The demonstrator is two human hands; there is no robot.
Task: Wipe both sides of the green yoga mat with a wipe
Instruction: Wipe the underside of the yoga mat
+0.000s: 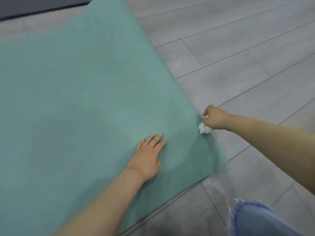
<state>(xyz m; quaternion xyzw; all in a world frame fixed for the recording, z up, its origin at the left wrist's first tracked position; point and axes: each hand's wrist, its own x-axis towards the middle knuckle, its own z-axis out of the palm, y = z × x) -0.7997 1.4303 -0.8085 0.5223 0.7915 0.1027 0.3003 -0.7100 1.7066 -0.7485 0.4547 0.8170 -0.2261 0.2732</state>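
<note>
Nearest, bottom right: a knee (255,220) in frayed denim, just off the mat's corner.
Mat (76,99): green, spread on the grey plank floor (238,48), running from the near edge away to the far left; its right edge looks raised near the corner.
Left hand (147,159): flat and spread wide, palm down on the mat near that corner, holding nothing.
Right hand (214,119): closed in a fist at the mat's right edge, with the white wipe (204,129) bunched in it; it seems also to pinch the edge (the grip itself is hidden).
Step in hand, as I judge it: lifting the edge to turn the mat, or wiping along the rim; I cannot tell which.
Doing it well: keep the left palm pressing so the mat does not slide; draw the edge up evenly; keep the wipe tucked in so it does not drop.
Far: a dark strip (34,12) beyond the mat.
</note>
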